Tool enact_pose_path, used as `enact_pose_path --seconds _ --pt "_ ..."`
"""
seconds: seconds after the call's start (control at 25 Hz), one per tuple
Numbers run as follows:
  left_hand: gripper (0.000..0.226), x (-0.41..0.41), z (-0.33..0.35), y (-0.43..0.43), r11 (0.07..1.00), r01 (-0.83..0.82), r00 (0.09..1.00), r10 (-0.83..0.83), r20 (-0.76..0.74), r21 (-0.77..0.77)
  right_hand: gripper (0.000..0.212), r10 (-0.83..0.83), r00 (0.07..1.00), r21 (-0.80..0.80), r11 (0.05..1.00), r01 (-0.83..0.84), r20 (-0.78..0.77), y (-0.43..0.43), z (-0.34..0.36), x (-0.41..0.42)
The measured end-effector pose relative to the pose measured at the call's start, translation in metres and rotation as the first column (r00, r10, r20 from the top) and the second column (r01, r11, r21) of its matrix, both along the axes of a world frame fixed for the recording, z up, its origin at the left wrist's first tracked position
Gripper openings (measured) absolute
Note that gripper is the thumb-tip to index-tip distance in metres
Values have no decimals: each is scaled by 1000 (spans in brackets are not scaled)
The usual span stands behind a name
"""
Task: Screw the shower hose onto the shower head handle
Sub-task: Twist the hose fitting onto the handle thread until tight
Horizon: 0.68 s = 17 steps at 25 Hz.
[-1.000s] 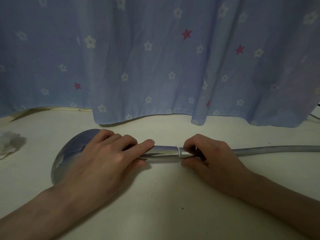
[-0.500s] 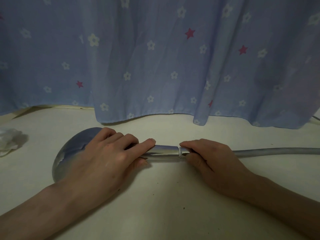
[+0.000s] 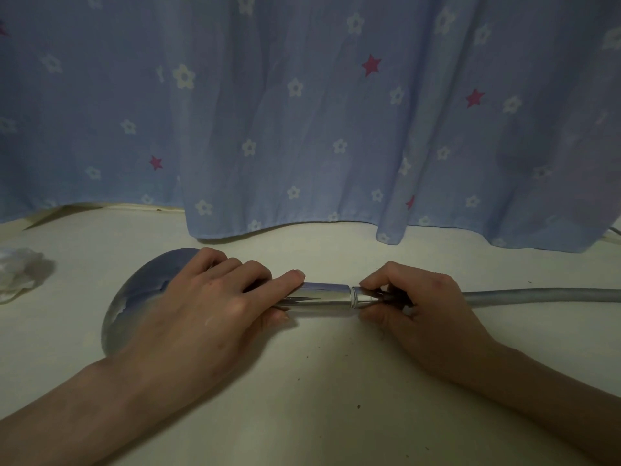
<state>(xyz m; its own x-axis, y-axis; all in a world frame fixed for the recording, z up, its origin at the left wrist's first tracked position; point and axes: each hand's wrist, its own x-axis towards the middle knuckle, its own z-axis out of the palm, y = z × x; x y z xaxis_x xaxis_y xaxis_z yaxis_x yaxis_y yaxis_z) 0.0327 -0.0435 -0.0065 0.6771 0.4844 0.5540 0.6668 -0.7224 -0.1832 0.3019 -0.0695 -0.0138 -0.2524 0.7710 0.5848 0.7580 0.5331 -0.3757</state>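
Note:
A chrome shower head (image 3: 141, 297) lies on the pale table (image 3: 319, 381), its round face at the left and its shiny handle (image 3: 324, 294) pointing right. My left hand (image 3: 201, 314) lies over the neck and near part of the handle, fingers wrapped on it. The grey hose (image 3: 537, 294) runs off to the right edge. Its metal nut (image 3: 364, 295) meets the handle's end. My right hand (image 3: 426, 314) pinches that nut between thumb and fingertips, hiding most of it.
A blue curtain (image 3: 302, 129) with white flowers and red stars hangs across the back, its hem touching the table. A crumpled white plastic piece (image 3: 16, 277) lies at the far left. A cable (image 3: 613, 230) shows at the right edge.
My right hand's fingers have shifted around the nut, thumb and fingertips re-placed on it. The left hand and shower head have stayed put.

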Motion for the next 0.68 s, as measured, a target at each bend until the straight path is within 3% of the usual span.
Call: enact_pose_path --seconds 0.2,0.4,0.6,0.68 --pt "42 0 1 0 999 9 1000 -9 5 30 48 -3 989 43 999 -4 150 2 0 -1" --pt "40 2 -2 1 1000 9 1000 -9 14 23 24 -10 989 -24 1000 13 147 1 0 0" --pt "38 2 -2 1 999 8 1000 -8 0 37 42 -21 970 64 998 6 242 2 0 -1" --pt "37 2 -3 1 999 9 1000 -8 -8 34 34 3 978 10 1000 -5 209 0 0 -2"
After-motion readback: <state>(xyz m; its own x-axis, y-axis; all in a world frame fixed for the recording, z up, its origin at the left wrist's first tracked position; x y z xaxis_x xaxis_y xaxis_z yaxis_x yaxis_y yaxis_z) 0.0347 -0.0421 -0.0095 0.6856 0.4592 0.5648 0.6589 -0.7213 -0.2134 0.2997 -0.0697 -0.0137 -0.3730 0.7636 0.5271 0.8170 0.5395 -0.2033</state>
